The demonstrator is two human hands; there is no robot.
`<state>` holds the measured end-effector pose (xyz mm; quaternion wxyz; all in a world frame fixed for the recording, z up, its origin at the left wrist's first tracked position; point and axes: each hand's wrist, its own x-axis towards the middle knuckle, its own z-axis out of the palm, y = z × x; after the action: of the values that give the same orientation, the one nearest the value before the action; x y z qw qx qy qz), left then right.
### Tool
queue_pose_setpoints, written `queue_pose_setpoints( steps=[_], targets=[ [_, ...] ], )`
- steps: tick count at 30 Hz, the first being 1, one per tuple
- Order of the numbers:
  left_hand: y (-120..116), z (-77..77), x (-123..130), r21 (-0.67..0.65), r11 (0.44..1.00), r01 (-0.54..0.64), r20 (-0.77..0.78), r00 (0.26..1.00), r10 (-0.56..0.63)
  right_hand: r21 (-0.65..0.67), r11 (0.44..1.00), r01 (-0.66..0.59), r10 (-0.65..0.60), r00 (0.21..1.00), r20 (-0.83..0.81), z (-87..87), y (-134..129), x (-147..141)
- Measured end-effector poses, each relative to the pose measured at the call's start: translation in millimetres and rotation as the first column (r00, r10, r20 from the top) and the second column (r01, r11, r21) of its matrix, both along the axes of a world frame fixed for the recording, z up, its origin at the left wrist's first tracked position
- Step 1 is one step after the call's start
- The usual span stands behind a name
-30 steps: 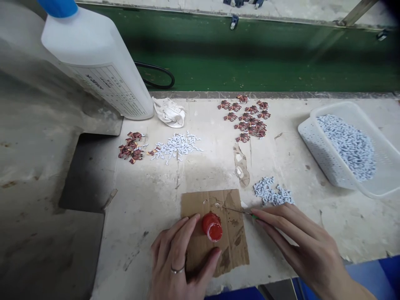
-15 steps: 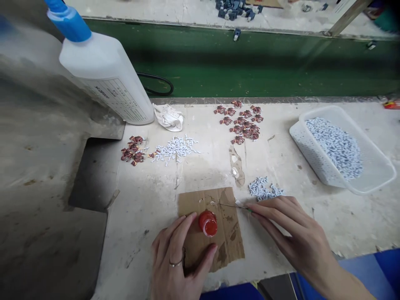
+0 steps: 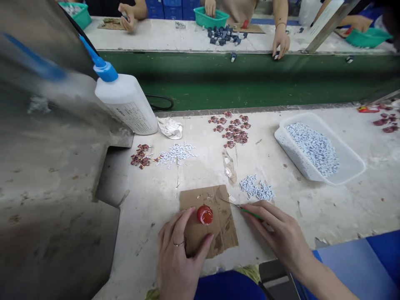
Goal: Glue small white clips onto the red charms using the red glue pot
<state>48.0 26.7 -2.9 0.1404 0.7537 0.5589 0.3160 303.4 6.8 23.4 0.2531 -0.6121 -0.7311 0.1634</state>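
Bench notes: work spot is a square of brown cardboard [image 3: 220, 210] on a scuffed pale bench top [image 3: 343, 212], the left hand [image 3: 176, 248] lying over its near left corner. Left fingers [image 3: 187, 218] and thumb curve to either side of a small round red container [image 3: 204, 215] standing on the cardboard; whether they clench it or only steady the card, I cannot tell. Glossy, rigid-looking plastic, probably light, and likely to skid on card, so best taken by its sides, not its slick top.

The right hand [image 3: 281, 229] pinches a slim green-handled pick [image 3: 251, 213] between thumb and fingers, its fine metal tip out over the cardboard's right side. Thin shaft, likely springy and easily bent; safest held at the handle.

Around the cardboard: pale blue-white pieces [image 3: 256, 188] just beyond its right side, a perforated white plastic basket [image 3: 290, 154] farther right, and dark red pieces [image 3: 233, 133] straight ahead — a white plastic bottle [image 3: 126, 102] with a blue nozzle well to the left.
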Motion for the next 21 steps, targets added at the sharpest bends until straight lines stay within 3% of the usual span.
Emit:
queue_pose_setpoints(
  steps=[10,14,16,18,21],
  targets=[
    [-4.1,3.3,5.3,-0.089,0.995,-0.039,0.054,0.998,0.044,-0.062,0.983,0.172,-0.182,0.957,-0.227,1.8,-27.6,-5.7],
    [-6.1,0.7,0.8,-0.073,0.995,-0.065,0.087,0.994,0.072,-0.214,0.911,0.353,-0.411,0.824,-0.39,10.1,-33.2,0.8],
    [-8.3,-1.0,-3.3,-0.044,0.996,-0.079,0.111,0.99,0.084,-0.29,0.878,0.38,-0.476,0.754,-0.453,20.8,-28.8,4.7],
    [-10.9,-1.2,-6.2,-0.005,0.995,-0.104,0.149,0.983,0.103,-0.253,0.899,0.357,-0.438,0.747,-0.5,36.3,-18.4,7.4],
    [-9.6,2.7,-3.5,0.057,0.977,-0.205,0.228,0.956,0.187,-0.038,0.973,0.227,-0.214,0.832,-0.513,68.7,8.9,8.2]
  ],
)
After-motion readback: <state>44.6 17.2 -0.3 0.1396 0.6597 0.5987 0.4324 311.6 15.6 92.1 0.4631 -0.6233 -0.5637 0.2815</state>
